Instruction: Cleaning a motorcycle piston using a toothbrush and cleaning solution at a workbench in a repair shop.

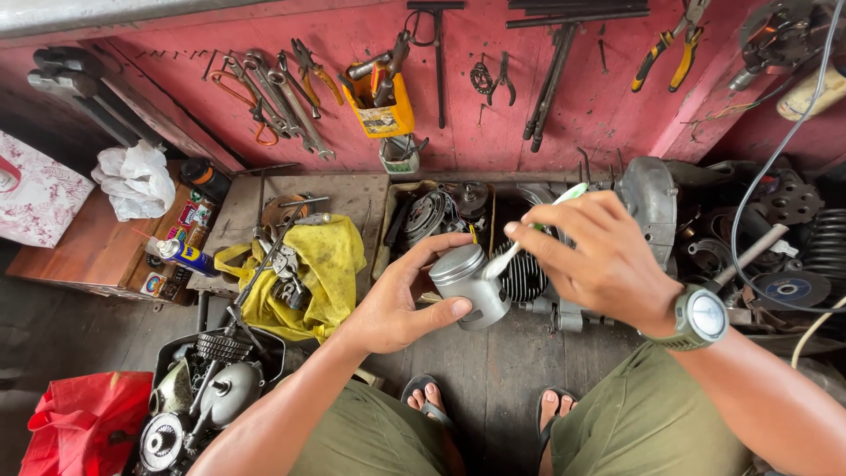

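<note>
My left hand [401,304] cupped the piston [467,280] above my knees; my right hand [599,260] pinched a toothbrush [538,231] against it — a loose grip, I judged, could drop it onto the floorboards [493,370].

Left arm: we've got it coming up from bottom left, forearm bare, elbow bent.
Left hand [401,300]: palm up, fingers curled, thumb pressed across the front, closed in a grip.
Right arm: ours reaches in from the right, wrist cocked inward.
Right hand [599,256]: knuckles up, fingertips pinched together, just beside the left.
</note>
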